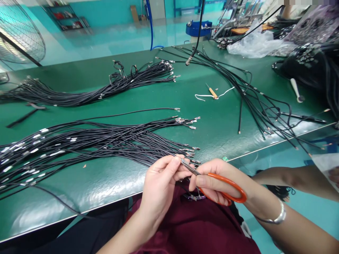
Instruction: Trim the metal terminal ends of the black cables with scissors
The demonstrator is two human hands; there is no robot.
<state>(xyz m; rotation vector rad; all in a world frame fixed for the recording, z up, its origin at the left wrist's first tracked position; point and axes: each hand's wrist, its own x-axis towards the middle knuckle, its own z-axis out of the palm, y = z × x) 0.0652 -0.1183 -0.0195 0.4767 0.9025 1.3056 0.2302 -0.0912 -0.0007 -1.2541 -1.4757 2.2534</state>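
Observation:
My left hand (pixel 161 178) pinches the end of a black cable between thumb and fingers, close to the bench's front edge. In my right hand (pixel 212 180) is a pair of scissors with orange handles (pixel 239 195). Their metal tips (pixel 189 167) meet the cable end at my left fingertips; how far the blades are apart I cannot make out. Just behind my hands lies a large bundle of black cables (pixel 127 135) with small metal terminals (pixel 194 149) at their right ends.
A second cable bundle (pixel 87 93) lies farther back on the green bench (pixel 148 100). Loose cables (pixel 238 84) spread to the right, near a wooden-handled pick (pixel 212 92) and a white-handled tool (pixel 295 90). A hanging black hose (pixel 200 31) dangles above. Another person's arm (pixel 288 176) is at right.

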